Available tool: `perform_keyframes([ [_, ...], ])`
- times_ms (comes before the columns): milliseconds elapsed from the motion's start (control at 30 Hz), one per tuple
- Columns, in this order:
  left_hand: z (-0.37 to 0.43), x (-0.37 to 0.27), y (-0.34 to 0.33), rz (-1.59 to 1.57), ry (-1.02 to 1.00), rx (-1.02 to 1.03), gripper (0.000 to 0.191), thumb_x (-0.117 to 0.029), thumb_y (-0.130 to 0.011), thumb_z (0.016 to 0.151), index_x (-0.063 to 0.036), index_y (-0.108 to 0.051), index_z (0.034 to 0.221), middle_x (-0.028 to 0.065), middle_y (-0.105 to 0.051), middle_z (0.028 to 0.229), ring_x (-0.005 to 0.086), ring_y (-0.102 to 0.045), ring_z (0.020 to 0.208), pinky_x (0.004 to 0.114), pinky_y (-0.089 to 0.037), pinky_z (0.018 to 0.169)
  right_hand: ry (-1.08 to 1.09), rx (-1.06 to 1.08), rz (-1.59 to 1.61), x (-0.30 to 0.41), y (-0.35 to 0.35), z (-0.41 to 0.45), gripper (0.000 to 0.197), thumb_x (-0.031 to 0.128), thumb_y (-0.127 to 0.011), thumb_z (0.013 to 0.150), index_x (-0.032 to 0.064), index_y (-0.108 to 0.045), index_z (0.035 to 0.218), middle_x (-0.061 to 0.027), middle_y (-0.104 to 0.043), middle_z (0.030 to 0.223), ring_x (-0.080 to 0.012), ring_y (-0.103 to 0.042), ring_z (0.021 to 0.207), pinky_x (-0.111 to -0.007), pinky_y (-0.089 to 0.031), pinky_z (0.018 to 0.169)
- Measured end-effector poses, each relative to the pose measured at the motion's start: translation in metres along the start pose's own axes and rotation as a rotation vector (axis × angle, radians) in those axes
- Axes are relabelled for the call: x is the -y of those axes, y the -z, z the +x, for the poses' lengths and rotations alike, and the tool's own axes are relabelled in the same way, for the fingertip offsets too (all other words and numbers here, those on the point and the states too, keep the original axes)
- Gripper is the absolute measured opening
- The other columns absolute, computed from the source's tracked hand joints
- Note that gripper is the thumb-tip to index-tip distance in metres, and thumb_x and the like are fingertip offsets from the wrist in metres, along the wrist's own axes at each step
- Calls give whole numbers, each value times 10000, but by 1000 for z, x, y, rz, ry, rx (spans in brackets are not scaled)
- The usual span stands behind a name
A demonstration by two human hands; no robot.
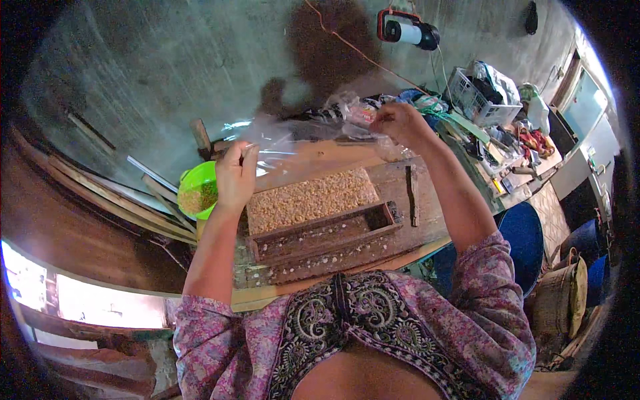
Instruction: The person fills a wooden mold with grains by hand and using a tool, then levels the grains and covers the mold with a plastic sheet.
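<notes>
My left hand [239, 177] pinches the edge of a clear plastic sheet [272, 145] above the back of the wooden table [430, 200]. The sheet spreads rightward, thin and shiny, toward my right hand [402, 125], whose curled fingers appear to grip its other side. Below both hands lies a flat rectangular slab of pale beans or grains [312, 200], perhaps wrapped in plastic. Along its near edge rests a long, narrow wooden trough [325, 232], dark inside and spotted with whitish bits. A bright green plastic bowl [196, 195] holding loose pale grains stands left of my left wrist.
Crumpled plastic bags [352, 112] lie behind the sheet against the wall. At right, a cluttered side table bears a white plastic crate [482, 97] and tools. A lantern [410, 34] hangs on the wall. Blue barrels [520, 250] and a woven basket [557, 300] stand lower right.
</notes>
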State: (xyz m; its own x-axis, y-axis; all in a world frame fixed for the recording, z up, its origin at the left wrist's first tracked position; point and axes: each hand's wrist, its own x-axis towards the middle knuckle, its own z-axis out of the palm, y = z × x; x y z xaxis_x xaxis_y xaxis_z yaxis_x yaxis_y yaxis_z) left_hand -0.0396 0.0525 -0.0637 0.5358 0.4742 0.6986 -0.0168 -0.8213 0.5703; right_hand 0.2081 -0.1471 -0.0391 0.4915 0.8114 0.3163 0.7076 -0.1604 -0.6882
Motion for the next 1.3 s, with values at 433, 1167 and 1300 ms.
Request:
perform_keyframes([
  [433, 17, -35, 8, 443, -410, 564, 106, -60, -532, 722, -63, -589, 811, 145, -593, 763, 308, -559, 728, 361, -452, 636, 586, -277, -228, 57, -28, -25, 666, 83, -704, 564, 95, -398, 1156, -109, -437, 1163, -284, -436, 1058, -355, -370, 857],
  [1167, 4, 36, 57, -359, 818, 744, 203, -273, -432, 868, -71, -441, 884, 77, -583, 814, 193, -579, 731, 318, -473, 628, 128, 568, -289, 10, 27, 10, 240, 202, -663, 600, 43, -602, 770, -62, -606, 660, -123, -564, 632, -268, -441, 599],
  [1300, -9, 55, 50, -48, 328, 595, 94, -134, -482, 833, -40, -486, 839, 56, -570, 778, 156, -570, 701, 268, -446, 621, 24, 508, -479, 3, 23, 0, 212, 191, -636, 644, 43, -593, 790, -86, -609, 721, -183, -576, 653, -301, -445, 618],
])
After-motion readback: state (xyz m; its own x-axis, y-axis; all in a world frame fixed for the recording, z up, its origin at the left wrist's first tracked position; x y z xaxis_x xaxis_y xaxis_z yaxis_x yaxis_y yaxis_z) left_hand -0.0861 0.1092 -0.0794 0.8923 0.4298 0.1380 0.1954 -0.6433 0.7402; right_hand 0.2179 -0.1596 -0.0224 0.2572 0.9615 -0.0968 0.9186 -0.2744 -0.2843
